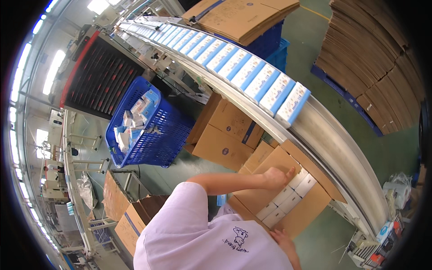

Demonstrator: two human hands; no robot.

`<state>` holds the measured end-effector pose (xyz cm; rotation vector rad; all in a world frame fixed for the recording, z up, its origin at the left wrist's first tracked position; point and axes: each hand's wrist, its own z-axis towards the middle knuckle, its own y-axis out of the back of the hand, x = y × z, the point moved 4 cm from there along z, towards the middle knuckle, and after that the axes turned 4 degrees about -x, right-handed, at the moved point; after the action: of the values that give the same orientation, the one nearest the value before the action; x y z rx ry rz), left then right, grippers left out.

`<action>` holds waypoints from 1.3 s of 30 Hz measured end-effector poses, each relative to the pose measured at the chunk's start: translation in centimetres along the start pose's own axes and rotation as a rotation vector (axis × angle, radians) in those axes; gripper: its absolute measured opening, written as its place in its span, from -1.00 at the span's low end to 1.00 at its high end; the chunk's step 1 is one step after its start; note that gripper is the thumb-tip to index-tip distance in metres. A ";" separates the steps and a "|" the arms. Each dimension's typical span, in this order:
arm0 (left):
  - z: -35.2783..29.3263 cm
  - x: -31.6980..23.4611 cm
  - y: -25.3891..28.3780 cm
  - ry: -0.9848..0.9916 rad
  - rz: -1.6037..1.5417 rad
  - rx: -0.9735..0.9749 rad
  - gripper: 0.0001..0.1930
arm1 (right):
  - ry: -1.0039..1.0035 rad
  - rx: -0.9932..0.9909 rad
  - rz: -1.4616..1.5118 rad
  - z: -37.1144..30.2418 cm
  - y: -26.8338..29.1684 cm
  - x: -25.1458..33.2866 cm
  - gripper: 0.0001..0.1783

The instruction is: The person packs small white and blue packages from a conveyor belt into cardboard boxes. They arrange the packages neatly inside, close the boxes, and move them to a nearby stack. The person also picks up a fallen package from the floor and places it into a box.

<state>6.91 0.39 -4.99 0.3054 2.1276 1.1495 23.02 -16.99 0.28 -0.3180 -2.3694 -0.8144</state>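
Note:
An open cardboard carton (308, 212) stands in front of me, holding two rows of small white boxes (288, 196) packed side by side. At the carton's far end, my left hand (275, 178) lies over an inner flap with its fingers curled and one finger reaching toward the end boxes. Whatever its fingers may hold is hidden. My right hand (284, 242) rests against the carton's near edge, fingers apart. Beside the carton, a curved conveyor (335, 130) carries a long line of blue-and-white boxes (262, 84).
A blue basket (155, 144) with loose boxes stands at left. Another open carton (222, 144) sits beyond my left arm, and one (130, 227) lies lower left. Flattened cardboard (364, 67) is stacked on a pallet at right; more cardboard (243, 18) lies at the back.

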 end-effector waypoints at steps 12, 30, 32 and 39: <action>-8.4 2.2 -2.1 -0.549 0.098 -0.567 -0.45 | 0.026 -1.094 -0.508 4.2 1.8 -2.1 -0.51; -1.7 -1.0 -8.9 0.629 -1.624 0.245 -0.31 | -0.333 -1.034 1.699 -6.0 -11.2 -33.1 -0.15; -1.1 -8.8 -7.7 0.583 -1.599 0.369 -0.38 | -0.344 -1.235 1.724 -9.1 -17.6 -37.6 -0.23; 4.6 -34.5 -18.8 0.542 -1.232 0.613 -0.39 | -0.947 -1.660 1.694 -34.8 -32.0 -40.6 -0.11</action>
<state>37.44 -24.78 -5.92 -1.0413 2.3747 -0.1791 58.42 -64.86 -18.14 -3.0426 -0.3351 -1.3864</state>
